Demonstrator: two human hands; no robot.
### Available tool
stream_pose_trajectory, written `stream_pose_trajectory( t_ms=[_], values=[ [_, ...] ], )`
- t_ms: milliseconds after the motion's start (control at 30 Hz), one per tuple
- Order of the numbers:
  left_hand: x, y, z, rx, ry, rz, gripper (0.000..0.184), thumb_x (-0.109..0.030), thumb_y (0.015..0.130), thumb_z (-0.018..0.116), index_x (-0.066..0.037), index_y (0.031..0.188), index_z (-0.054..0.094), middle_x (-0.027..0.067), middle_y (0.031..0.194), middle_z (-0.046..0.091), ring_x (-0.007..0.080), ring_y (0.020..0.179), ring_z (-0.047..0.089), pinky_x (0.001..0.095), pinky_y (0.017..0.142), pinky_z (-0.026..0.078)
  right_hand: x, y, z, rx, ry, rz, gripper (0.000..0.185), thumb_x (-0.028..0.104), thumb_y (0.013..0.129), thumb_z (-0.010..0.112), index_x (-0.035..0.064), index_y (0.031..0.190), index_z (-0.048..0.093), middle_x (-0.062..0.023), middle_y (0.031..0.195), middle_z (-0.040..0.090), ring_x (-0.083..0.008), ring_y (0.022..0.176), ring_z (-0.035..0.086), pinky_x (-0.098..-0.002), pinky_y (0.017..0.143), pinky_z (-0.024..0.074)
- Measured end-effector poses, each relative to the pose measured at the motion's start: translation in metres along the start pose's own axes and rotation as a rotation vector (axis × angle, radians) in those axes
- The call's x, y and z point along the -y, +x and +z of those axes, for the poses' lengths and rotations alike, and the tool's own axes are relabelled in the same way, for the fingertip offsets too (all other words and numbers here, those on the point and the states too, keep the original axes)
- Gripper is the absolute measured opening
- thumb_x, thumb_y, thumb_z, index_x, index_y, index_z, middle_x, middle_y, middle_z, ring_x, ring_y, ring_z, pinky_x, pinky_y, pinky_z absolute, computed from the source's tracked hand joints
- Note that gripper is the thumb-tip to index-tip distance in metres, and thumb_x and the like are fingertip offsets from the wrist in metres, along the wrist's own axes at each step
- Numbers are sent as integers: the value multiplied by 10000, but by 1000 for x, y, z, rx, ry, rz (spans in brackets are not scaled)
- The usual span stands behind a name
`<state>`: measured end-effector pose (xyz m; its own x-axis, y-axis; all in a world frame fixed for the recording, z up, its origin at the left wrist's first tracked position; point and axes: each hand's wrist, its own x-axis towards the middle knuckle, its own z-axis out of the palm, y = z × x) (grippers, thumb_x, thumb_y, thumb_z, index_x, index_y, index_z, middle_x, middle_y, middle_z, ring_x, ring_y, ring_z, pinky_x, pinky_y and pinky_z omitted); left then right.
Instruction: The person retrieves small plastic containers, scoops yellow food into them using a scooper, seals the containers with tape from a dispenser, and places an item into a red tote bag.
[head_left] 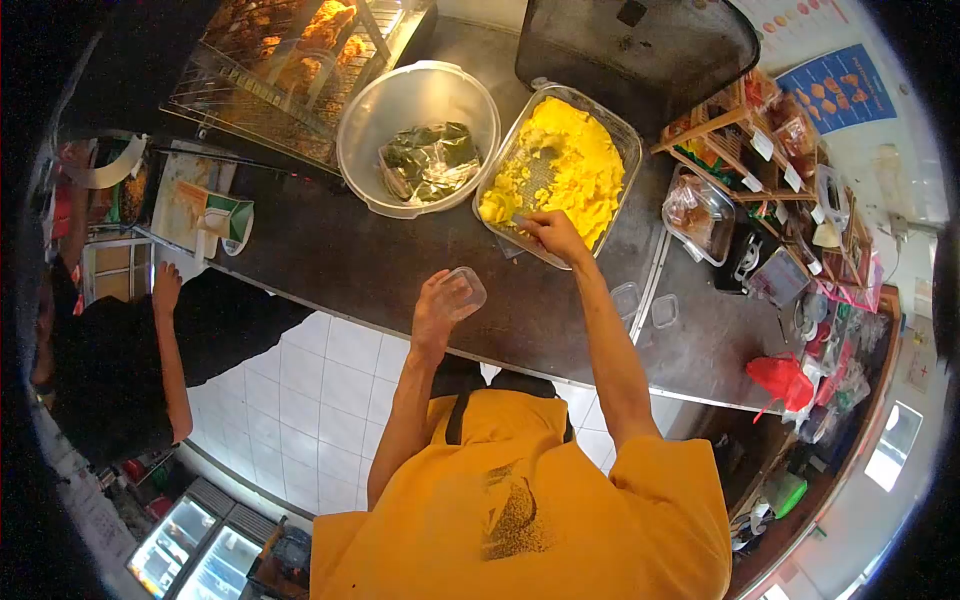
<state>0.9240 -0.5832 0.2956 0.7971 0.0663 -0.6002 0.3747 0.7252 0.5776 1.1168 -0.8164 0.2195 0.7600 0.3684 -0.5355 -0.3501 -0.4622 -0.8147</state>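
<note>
My left hand (432, 318) is closed around a small clear plastic tub (462, 292), held over the front edge of the counter. My right hand (556, 238) is closed at the near edge of a clear rectangular tray (632, 180) of crumbly yellow food (580, 150), perhaps rice. A small greyish end of something pokes out from its fingers toward the food; what it is I cannot make out. The tray's left part holds less food, and its bottom shows through. Left of it stands a big translucent round tub (352, 140) with dark green wrapped bundles (432, 160) inside.
Two small clear lids (664, 310) lie right of my right forearm. A black lid-like panel (640, 45) leans behind the tray. A lit display case (270, 90) stands back left, wooden snack racks (740, 140) back right. Another person in black (115, 370) is at left.
</note>
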Motion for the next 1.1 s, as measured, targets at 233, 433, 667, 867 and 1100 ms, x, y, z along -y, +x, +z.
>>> stream_pose_trajectory(
  t_ms=[233,433,667,867,1100],
  values=[
    [-11,37,13,52,1,39,449,-379,1012,478,-71,1339,480,154,1268,581,300,1185,577,507,1019,486,-21,4,14,1,404,183,216,139,984,576,-13,1009,726,-4,715,613,-58,550,491,-207,464,359],
    [-7,48,14,46,-22,45,441,-381,1005,507,-96,1341,483,135,1256,577,288,1180,571,498,1020,489,10,-4,-1,-486,-474,-295,172,143,855,638,-18,815,680,-154,664,628,-291,505,534,-360,480,420],
    [8,20,-4,-86,20,-29,464,-392,993,511,-88,1341,463,160,1277,548,303,1172,571,503,1001,499,8,2,45,-296,-868,-442,88,109,759,601,31,739,638,-229,777,652,-435,722,646,-507,672,521],
    [6,4,-21,-122,-29,12,512,-369,984,518,-60,1378,410,188,1271,523,320,1159,561,493,976,513,-8,-1,8,-276,-587,-510,199,150,832,640,31,957,741,-183,730,685,-317,573,628,-414,563,484],
    [-12,22,12,-73,-29,90,461,-350,1003,502,-61,1356,441,148,1283,553,289,1206,552,498,1023,490,-15,-3,-5,-25,231,152,219,181,961,610,-2,1015,716,-2,687,578,-60,490,435,-224,440,316]
  ],
)
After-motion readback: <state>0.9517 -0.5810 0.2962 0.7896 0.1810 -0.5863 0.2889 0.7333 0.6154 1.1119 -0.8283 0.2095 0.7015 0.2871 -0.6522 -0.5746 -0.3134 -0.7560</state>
